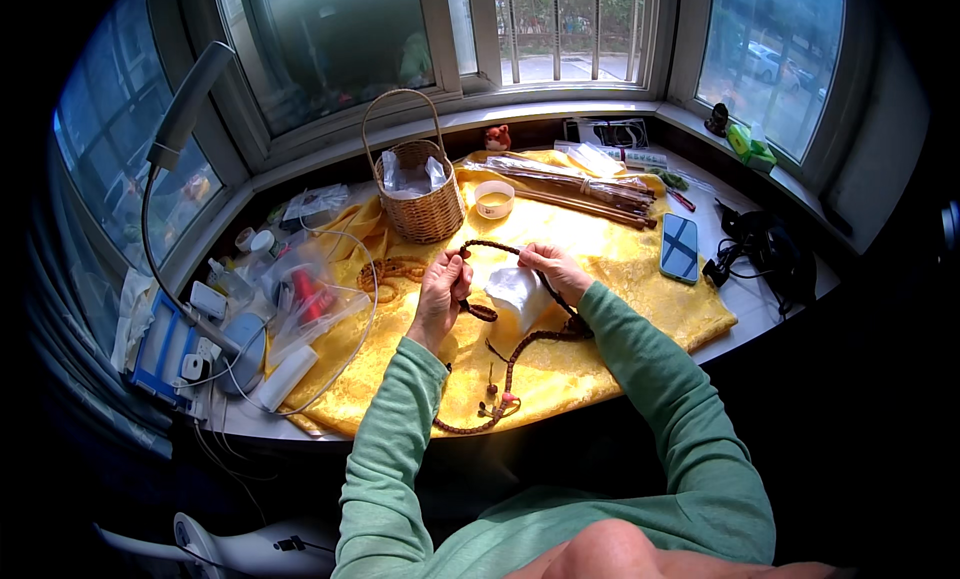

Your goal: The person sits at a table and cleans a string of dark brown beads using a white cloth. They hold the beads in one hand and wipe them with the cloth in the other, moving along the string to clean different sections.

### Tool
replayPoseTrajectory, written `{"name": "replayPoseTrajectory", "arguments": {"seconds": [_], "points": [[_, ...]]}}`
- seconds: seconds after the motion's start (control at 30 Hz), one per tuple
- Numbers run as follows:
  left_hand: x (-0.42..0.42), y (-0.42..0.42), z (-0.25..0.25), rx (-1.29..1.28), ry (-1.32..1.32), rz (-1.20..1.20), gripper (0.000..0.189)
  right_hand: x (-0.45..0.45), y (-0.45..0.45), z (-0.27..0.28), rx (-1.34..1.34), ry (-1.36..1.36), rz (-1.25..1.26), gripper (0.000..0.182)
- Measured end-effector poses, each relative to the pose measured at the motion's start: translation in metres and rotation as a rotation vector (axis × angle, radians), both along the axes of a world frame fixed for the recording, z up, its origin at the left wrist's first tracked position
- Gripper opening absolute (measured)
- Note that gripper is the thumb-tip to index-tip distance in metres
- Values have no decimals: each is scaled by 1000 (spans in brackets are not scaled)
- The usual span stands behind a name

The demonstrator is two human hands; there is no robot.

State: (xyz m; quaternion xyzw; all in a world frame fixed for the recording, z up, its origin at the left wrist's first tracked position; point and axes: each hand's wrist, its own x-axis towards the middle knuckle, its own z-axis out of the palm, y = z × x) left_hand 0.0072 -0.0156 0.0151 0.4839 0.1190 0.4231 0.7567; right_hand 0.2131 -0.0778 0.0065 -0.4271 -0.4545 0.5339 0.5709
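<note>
A long strand of dark brown beads [511,369] runs between my hands and trails over a yellow brocade cloth [615,279]. My left hand [444,290] pinches the strand, and a short loop hangs below its fingers. A little to the right, my right hand [555,267] grips another stretch of it. Beneath and between the hands lies a crumpled white cloth or tissue [517,290]. Nearer me, the strand carries a pink bead or ornament [509,398] and small dark tassel ends. Left of my left hand rests a coil of amber-coloured beads [390,273].
A wicker basket [424,211] holding plastic bags stands behind my hands, beside a small round container [494,199]. Bundled brown sticks [585,192] lie at the back. A phone [679,249] and black cabled device [772,252] sit right; a lamp [187,113] and plastic bags [315,294] left.
</note>
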Motion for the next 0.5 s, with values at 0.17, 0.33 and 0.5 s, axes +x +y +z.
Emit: {"name": "replayPoseTrajectory", "arguments": {"seconds": [0.17, 0.33, 0.5], "points": [[-1, -5, 6, -21, 33, -12, 23, 4, 1, -3, -8, 43, -78, 35], [-2, -5, 4, 7, 40, -26, 26, 2, -1, 1, -47, 152, -73, 42], [-1, -6, 2, 6, 24, -40, 30, 1, -1, 2, -50, 159, -59, 43]]}}
